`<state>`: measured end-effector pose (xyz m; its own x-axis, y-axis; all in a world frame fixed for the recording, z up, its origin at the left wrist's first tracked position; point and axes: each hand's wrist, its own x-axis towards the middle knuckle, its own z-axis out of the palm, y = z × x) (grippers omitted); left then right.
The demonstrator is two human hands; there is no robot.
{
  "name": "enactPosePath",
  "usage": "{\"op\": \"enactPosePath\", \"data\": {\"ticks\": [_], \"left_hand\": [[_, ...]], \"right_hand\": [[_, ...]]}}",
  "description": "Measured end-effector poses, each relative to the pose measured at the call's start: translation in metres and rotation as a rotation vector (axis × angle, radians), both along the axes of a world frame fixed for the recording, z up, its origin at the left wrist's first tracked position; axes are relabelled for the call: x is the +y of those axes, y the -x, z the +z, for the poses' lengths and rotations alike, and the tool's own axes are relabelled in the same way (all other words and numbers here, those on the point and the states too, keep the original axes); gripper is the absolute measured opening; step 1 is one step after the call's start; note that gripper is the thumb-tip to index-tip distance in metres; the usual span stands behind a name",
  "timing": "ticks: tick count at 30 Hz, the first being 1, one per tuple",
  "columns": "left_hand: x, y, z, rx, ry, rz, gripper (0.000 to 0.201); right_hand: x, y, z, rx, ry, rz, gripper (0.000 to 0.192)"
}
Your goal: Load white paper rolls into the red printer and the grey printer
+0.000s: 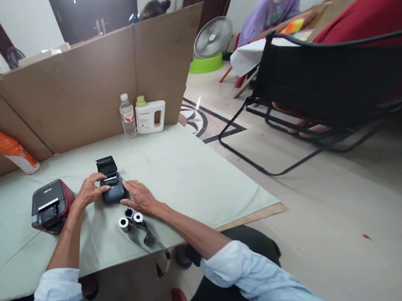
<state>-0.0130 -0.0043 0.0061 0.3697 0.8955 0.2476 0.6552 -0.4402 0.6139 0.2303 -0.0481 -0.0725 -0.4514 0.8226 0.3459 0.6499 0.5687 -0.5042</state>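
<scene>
A small dark grey label printer (111, 185) sits on the pale green table (189, 172) with its lid flipped up. My left hand (89, 190) rests against its left side, fingers reaching over the open paper bay. My right hand (138, 196) lies flat against its right side. Whether either hand grips it is unclear. Just in front of my right hand lie three small paper rolls (130, 218), with a dark strip trailing from them over the table's front edge. A red and black printer (51, 205) stands to the left of my left hand.
An orange bottle (10, 149) leans at the far left. A clear water bottle (127, 116) and a white jug (149, 116) stand against a cardboard screen (76, 88). A black folding chair (319, 89), a fan (212, 39) and a seated person (271, 11) are to the right.
</scene>
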Motion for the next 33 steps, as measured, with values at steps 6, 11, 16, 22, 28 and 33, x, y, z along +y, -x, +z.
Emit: {"op": "enactPosePath", "data": {"ticks": [6,11,16,22,28,33], "left_hand": [[0.012,-0.012,-0.002,-0.092,-0.028,0.206,0.026],[0.016,-0.020,-0.003,-0.151,0.014,0.241,0.027],[0.012,-0.021,-0.003,-0.153,0.031,0.221,0.032],[0.000,-0.015,-0.005,-0.198,0.022,0.179,0.021],[-0.002,-0.014,-0.012,-0.238,0.031,0.170,0.022],[-0.003,-0.016,-0.013,-0.237,0.032,0.230,0.021]], "right_hand": [[0.001,0.000,-0.002,-0.001,-0.006,0.000,0.069],[0.001,0.000,0.000,-0.011,0.009,0.000,0.068],[0.000,0.000,0.002,-0.022,0.018,0.004,0.069],[0.000,-0.001,0.001,-0.015,0.025,0.005,0.070],[0.000,-0.001,0.001,-0.011,0.036,0.001,0.071],[-0.001,-0.001,0.001,-0.008,0.029,0.010,0.070]]}}
